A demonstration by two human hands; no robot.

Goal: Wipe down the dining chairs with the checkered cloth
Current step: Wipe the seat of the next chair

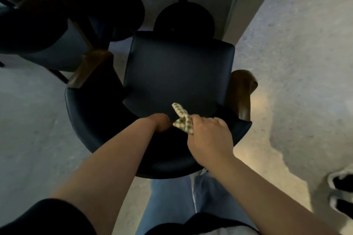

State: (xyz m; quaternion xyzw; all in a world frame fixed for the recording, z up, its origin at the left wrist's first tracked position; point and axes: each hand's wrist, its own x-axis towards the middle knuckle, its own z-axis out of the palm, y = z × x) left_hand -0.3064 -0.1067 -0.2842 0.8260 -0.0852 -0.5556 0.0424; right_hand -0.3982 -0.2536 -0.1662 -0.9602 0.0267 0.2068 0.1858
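A dark padded dining chair (177, 74) with a curved backrest and wooden arm ends stands right below me, seen from above. My right hand (208, 135) grips a bunched green-and-white checkered cloth (182, 118) over the top of the backrest, near the seat's rear edge. My left hand (161, 123) reaches over the backrest beside the cloth. Its fingers curl down behind the rim and are hidden.
A second dark chair (47, 30) stands at the upper left. A round black table base (184, 21) and post sit under the table beyond the seat. A pale wall corner (246, 9) rises at right. Someone's shoes (342, 194) show at the right edge.
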